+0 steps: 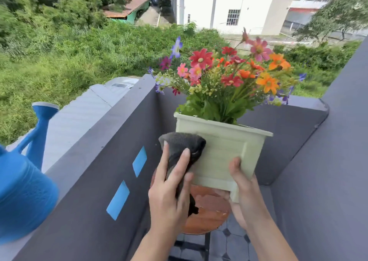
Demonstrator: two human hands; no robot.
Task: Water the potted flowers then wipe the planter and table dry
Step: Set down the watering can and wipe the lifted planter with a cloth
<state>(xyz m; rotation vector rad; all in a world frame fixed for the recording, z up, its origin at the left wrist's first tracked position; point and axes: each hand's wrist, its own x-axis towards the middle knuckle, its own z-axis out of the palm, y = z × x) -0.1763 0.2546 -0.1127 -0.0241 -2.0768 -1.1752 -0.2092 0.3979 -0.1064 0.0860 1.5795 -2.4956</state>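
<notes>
On a walled balcony, the left hand presses a cloth to the planter; the right hand grips its near corner, tilted over a round table.

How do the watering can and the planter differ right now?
The watering can is blue; the planter is pale green. The can sits untouched on the wall ledge at left; the planter is held tilted by the right hand while the left hand presses a dark cloth against it. The planter holds flowers; the can does not.
</notes>
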